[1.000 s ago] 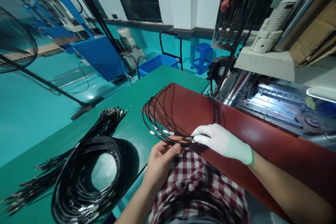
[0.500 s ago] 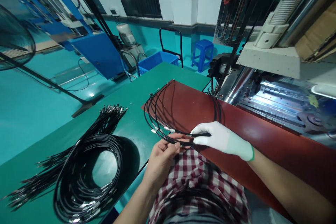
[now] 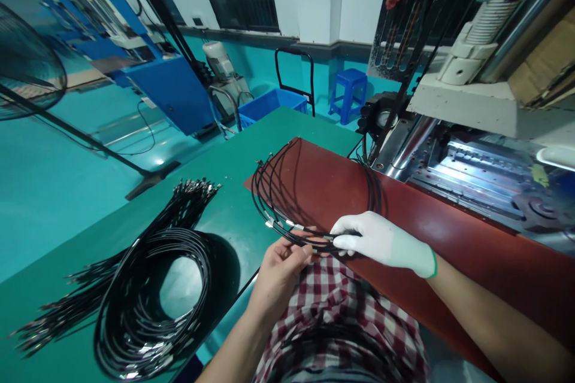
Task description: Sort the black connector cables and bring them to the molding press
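A loop of several thin black cables (image 3: 269, 182) with metal end fittings lies across a dark red mat (image 3: 323, 182) at the edge of a green table (image 3: 233, 158). My bare left hand (image 3: 281, 269) pinches the near part of the loop from below. My right hand (image 3: 381, 242), in a white glove, grips the same bundle just to the right. A large coil of black cables (image 3: 150, 305) rests on the table at the lower left, with a straight bundle of cables (image 3: 179, 206) behind it.
A metal machine bed (image 3: 476, 170) runs behind the red mat on the right, with a white housing (image 3: 467, 102) above it. Beyond the table stand a blue crate (image 3: 269, 105), a blue stool (image 3: 348, 90), a blue machine (image 3: 171, 93) and a floor fan (image 3: 27, 72).
Both hands keep hold of the cable loop and have barely shifted. The view has moved slightly, and the loop sits a little more gathered on the mat.
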`<state>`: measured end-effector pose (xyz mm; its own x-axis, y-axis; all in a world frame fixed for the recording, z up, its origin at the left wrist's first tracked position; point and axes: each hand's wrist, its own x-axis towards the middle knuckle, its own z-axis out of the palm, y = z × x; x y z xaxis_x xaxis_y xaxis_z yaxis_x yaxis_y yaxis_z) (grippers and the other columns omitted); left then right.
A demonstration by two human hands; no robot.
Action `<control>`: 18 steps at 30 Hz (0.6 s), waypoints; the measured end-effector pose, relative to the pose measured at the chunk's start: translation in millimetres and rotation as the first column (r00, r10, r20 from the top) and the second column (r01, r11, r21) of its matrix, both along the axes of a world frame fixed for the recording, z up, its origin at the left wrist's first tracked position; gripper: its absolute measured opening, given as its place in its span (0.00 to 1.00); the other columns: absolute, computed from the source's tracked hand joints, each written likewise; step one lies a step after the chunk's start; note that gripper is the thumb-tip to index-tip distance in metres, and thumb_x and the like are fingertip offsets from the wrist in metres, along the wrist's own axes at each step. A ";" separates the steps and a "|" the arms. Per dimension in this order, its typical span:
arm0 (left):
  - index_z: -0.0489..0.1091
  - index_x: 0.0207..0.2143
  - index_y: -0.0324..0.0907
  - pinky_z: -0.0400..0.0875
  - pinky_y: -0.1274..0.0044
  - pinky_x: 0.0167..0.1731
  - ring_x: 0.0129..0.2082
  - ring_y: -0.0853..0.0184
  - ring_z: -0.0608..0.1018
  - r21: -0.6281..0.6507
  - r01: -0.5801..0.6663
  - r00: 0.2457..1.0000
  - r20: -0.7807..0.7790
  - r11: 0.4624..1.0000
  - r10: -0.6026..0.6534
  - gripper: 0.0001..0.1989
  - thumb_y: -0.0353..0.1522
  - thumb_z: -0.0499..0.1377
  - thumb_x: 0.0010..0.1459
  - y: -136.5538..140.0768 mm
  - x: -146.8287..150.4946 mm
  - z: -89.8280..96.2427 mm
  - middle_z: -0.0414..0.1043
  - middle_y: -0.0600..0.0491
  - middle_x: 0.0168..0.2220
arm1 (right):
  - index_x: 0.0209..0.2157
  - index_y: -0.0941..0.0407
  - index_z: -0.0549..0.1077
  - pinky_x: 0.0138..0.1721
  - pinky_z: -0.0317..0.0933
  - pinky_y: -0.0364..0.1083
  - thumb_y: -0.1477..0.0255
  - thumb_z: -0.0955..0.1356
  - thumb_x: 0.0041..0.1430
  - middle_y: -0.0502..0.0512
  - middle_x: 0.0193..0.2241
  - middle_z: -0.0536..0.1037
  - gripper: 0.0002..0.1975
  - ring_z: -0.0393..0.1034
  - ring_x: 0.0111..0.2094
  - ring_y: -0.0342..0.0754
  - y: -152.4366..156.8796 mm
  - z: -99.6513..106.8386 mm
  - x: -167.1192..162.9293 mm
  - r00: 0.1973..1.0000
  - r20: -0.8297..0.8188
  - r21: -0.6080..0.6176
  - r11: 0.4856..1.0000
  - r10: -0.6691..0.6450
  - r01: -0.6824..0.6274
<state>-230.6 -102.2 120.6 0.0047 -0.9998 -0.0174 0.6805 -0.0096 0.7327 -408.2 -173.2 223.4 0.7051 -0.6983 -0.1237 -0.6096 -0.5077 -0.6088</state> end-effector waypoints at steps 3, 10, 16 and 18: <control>0.72 0.46 0.36 0.73 0.78 0.38 0.40 0.64 0.79 0.042 -0.009 0.994 -0.106 0.999 0.013 0.18 0.33 0.66 0.53 -5.5 6.3 -2.1 0.77 0.44 0.41 | 0.39 0.52 0.79 0.37 0.56 0.41 0.62 0.68 0.61 0.45 0.32 0.80 0.11 0.72 0.34 0.42 0.2 0.0 -1.2 0.993 -0.095 -0.122 0.989 0.071 -0.083; 0.70 0.40 0.32 0.76 0.74 0.35 0.33 0.66 0.79 0.337 -0.006 0.898 -0.412 0.942 0.153 0.14 0.33 0.49 0.67 -48.2 50.7 -11.3 0.74 0.46 0.33 | 0.36 0.49 0.83 0.38 0.59 0.40 0.64 0.72 0.54 0.47 0.33 0.82 0.09 0.75 0.35 0.44 16.0 6.4 -3.0 0.896 -0.347 0.052 0.959 0.277 -0.277; 0.69 0.39 0.35 0.53 0.84 0.12 0.11 0.78 0.56 0.167 0.001 0.936 -0.348 0.986 0.059 0.15 0.34 0.45 0.69 -55.4 59.3 -21.1 0.53 0.61 0.17 | 0.42 0.52 0.79 0.42 0.63 0.41 0.58 0.72 0.51 0.50 0.40 0.80 0.19 0.74 0.40 0.46 -6.9 17.1 -17.6 0.974 -0.185 -0.145 0.984 -0.130 0.103; 0.69 0.41 0.37 0.53 0.83 0.12 0.10 0.76 0.57 0.167 -0.038 0.957 -0.278 0.985 0.084 0.18 0.37 0.43 0.69 -53.1 59.3 -22.2 0.55 0.60 0.17 | 0.48 0.54 0.75 0.48 0.63 0.45 0.57 0.69 0.55 0.53 0.44 0.78 0.22 0.73 0.44 0.48 -29.5 15.4 -27.6 0.868 -0.053 -0.363 0.819 -0.494 0.444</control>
